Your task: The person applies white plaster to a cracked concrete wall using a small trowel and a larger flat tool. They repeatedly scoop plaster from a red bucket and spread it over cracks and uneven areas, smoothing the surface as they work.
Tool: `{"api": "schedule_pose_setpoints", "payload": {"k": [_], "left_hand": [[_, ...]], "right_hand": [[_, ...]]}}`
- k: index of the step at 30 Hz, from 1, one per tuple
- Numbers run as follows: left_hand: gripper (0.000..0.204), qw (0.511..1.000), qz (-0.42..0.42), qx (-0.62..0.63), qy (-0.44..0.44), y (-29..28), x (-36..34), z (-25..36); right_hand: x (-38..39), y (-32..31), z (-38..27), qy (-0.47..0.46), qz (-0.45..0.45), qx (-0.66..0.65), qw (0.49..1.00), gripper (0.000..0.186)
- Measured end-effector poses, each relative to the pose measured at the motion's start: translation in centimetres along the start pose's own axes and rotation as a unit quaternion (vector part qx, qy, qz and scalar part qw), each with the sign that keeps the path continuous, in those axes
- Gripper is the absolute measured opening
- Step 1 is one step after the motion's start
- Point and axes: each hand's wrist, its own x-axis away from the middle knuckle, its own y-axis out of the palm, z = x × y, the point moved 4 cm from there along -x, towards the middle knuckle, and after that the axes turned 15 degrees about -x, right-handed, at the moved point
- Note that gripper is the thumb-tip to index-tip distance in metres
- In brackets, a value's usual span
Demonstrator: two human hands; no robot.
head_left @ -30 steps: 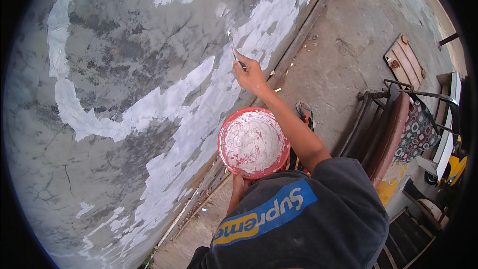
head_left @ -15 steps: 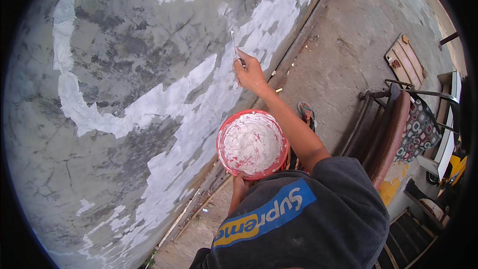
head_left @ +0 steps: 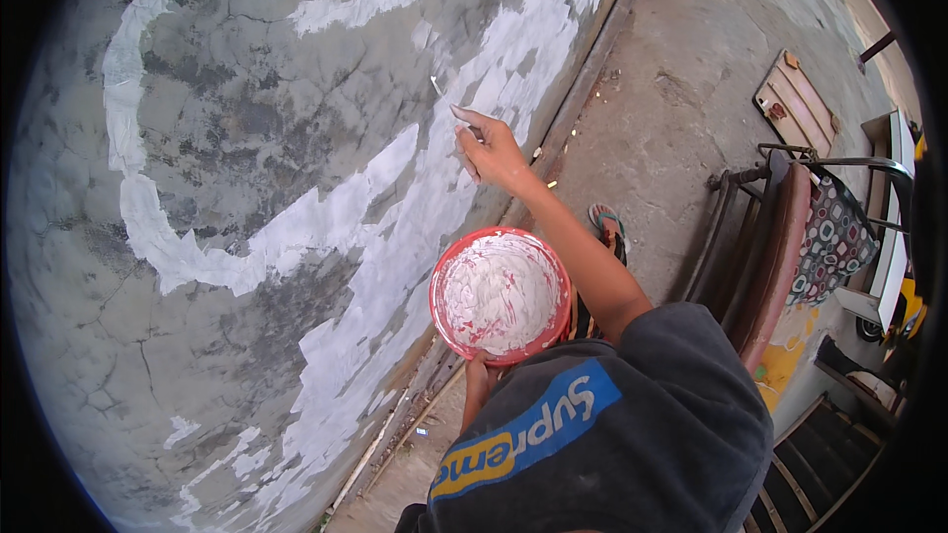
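In front of us, and filling the whole left side, we see the grey cracked wall [head_left: 242,128], which carries broad, uneven patches of white paste [head_left: 341,207]. To the right lies the concrete floor [head_left: 681,49]. We wear a dark T-shirt [head_left: 671,424] with a blue and yellow print. At our right side stands a piece of furniture with a reddish-brown edge [head_left: 782,257], and near it lies a pale slatted panel [head_left: 796,104]. The round red basin [head_left: 443,326] is between our body and the wall, and white paste [head_left: 499,296] covers its inside, with some red showing through. Our right hand [head_left: 491,150] is raised before the wall, its fingers bent and narrow on a thin tool [head_left: 435,87]; of this we see mainly the white tip, the handle being mostly hidden. Our left hand [head_left: 478,375] holds the basin at the rim nearest to us, with the thumb upon it; its other fingers we cannot see well.
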Motion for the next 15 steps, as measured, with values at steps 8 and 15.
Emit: {"api": "schedule_pose_setpoints", "payload": {"k": [8, 15], "left_hand": [[0.058, 0.998, 0.033, -0.015, 0.054, 2.2, 1.7, 2.3], [0.051, 0.999, 0.005, -0.025, 0.029, -0.3, -0.3, 0.4]], "right_hand": [[1.4, -4.2, -0.8, -0.003, 0.024, -0.126, 0.992, 0.042], [-3.3, -6.7, -0.8, -0.066, 0.137, -0.053, 0.987, 0.041]]}}
